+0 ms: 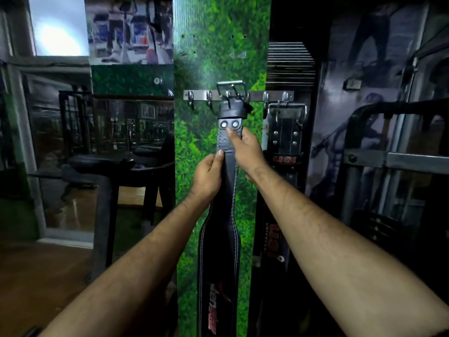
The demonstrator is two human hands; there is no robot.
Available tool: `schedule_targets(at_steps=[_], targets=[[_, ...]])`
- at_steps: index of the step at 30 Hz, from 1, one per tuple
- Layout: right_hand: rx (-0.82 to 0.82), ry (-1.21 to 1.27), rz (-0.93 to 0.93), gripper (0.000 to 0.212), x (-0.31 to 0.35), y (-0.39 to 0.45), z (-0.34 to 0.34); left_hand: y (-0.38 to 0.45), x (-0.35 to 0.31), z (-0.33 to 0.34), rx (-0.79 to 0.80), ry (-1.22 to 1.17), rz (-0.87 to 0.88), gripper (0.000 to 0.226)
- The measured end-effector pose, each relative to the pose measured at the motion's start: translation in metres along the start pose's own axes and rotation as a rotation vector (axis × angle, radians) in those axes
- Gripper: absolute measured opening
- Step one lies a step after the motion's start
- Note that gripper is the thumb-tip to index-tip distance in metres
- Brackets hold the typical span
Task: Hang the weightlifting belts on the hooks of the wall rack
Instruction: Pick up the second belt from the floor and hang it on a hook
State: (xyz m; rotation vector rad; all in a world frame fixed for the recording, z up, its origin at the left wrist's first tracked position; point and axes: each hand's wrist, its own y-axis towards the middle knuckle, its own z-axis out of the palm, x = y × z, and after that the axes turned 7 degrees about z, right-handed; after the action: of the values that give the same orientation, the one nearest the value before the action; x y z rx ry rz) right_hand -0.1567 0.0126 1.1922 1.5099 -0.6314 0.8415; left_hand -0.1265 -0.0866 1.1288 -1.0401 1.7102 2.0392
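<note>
Head view: the black leather belt [227,152] has its buckle [231,90] up at the wall rack [257,96]; my left hand [207,177] pinches its edge, my right hand [246,152] grips below the rivets. I judge the buckle could slip off if I let go before it seats

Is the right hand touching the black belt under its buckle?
Touching. The head view shows the right hand gripping the black belt, thumb just below the rivets.
</note>
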Motion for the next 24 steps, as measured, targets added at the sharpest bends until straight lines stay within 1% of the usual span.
schedule_targets(at_steps=[1,2,4,5,7,8,10,12,14,17,21,24], targets=[[0.005,0.006,-0.016,0.027,-0.002,0.002,0.002,0.006,-0.006,0.002,-0.006,0.015,0.037,0.042],[0.006,0.013,-0.022,0.034,-0.003,0.005,0.004,0.012,-0.010,0.002,-0.022,0.023,0.061,0.039],[-0.022,0.014,-0.073,0.032,0.003,0.009,0.011,0.020,-0.013,-0.002,-0.051,0.023,0.097,0.042],[-0.040,0.021,-0.102,0.035,0.006,0.010,0.016,0.022,-0.011,-0.004,-0.057,0.029,0.115,0.045],[-0.105,0.014,-0.113,0.049,0.009,0.015,0.022,0.022,-0.009,-0.010,-0.043,0.071,0.129,0.044],[-0.144,0.012,-0.125,0.050,0.008,0.019,0.024,0.019,-0.006,-0.014,-0.026,0.095,0.129,0.043],[-0.217,0.015,-0.151,0.045,0.006,0.022,0.028,0.012,0.003,-0.021,0.011,0.121,0.124,0.042],[-0.300,0.017,-0.150,0.035,0.004,0.020,0.032,0.007,0.011,-0.029,0.020,0.169,0.128,0.044],[-0.395,0.018,-0.169,0.028,0.002,0.014,0.037,0.003,0.018,-0.034,0.001,0.237,0.137,0.047],[-0.516,-0.010,-0.217,0.024,-0.001,0.009,0.043,-0.008,0.021,-0.042,-0.021,0.324,0.130,0.051],[-0.561,-0.018,-0.185,0.024,-0.012,0.007,0.046,-0.025,0.033,-0.056,0.061,0.452,0.086,0.052],[-0.571,-0.050,-0.205,0.024,-0.014,0.004,0.048,-0.044,0.045,-0.070,0.125,0.621,0.036,0.055]])
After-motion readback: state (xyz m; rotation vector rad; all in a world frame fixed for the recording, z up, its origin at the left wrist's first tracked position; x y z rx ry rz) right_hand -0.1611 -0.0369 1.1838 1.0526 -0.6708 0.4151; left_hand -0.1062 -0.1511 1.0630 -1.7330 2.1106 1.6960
